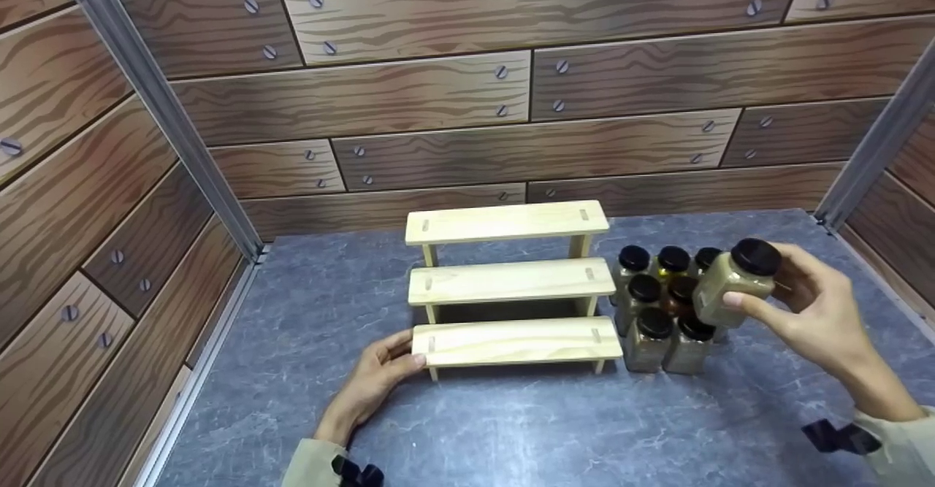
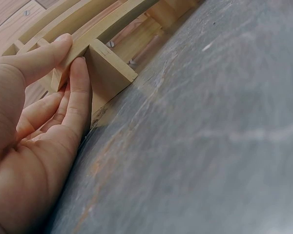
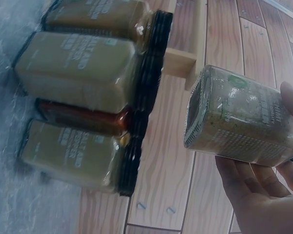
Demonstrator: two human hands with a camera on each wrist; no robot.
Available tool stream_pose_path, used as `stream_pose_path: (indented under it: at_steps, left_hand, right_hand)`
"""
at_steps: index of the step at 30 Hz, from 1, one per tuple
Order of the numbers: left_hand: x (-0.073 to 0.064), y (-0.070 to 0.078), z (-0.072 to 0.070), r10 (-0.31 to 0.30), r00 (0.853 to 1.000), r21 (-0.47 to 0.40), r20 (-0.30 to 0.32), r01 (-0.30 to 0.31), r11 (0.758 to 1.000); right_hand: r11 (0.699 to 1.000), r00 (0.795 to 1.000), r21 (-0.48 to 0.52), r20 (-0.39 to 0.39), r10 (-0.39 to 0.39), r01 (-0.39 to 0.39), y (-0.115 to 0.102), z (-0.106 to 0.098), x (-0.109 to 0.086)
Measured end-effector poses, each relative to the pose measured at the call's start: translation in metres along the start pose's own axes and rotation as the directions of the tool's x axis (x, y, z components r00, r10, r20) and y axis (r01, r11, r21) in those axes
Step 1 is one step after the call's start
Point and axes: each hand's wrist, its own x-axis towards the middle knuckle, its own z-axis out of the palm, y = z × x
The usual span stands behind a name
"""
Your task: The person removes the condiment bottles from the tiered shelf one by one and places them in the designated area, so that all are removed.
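Note:
A three-tier wooden shelf stands on the table, and my left hand pinches the left end of its lowest board between thumb and fingers. To the right, my right hand holds a spice jar with a black lid, tilted and raised over the other jars. That jar is clear, square-sided and filled with pale greenish-brown powder; printed lettering shows on it in the right wrist view. Several black-lidded spice jars stand close together beside the shelf's right end, some partly hidden behind the raised one.
Wood-patterned panels form the back and side walls, with metal corner posts at left and right. The grey marbled table extends in front of the shelf. Among the grouped jars, one holds reddish-brown contents.

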Motion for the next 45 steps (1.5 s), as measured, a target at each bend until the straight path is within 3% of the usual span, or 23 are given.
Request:
stream_pose_path:
  at_steps: [3,12,24,32,39,45]
  left_hand:
    - [0.000,0.000,0.000,0.000,1.000,0.001,0.000,0.000,1.000]
    - [-0.001,0.001,0.000,0.000,1.000,0.022,-0.007,0.000,1.000]
    - [-0.002,0.001,0.000,0.029,1.000,0.014,0.013,-0.029,0.999]
    - [-0.002,0.001,0.001,0.012,1.000,0.006,-0.002,-0.012,1.000]
    - [-0.002,0.000,-0.001,0.007,1.000,0.001,0.014,-0.007,1.000]
    - [-0.001,0.001,0.000,0.007,1.000,0.001,0.020,-0.007,1.000]
  right_hand:
    - [1.000,1.000,-0.011,-0.016,0.020,-0.020,0.003,-0.003,-0.003]
    - [0.998,1.000,0.052,0.009,-0.022,0.021,0.015,-0.014,-0.008]
    - [0.999,0.999,0.019,0.035,-0.040,0.039,0.026,-0.022,-0.012]
    - [0.999,0.999,-0.016,0.040,-0.030,0.031,0.031,-0.025,-0.019]
    - [0.995,0.997,0.087,0.057,-0.046,0.041,0.039,-0.023,-0.024]
    - [0.997,0.997,0.064,0.069,-0.039,0.034,0.046,-0.023,-0.030]
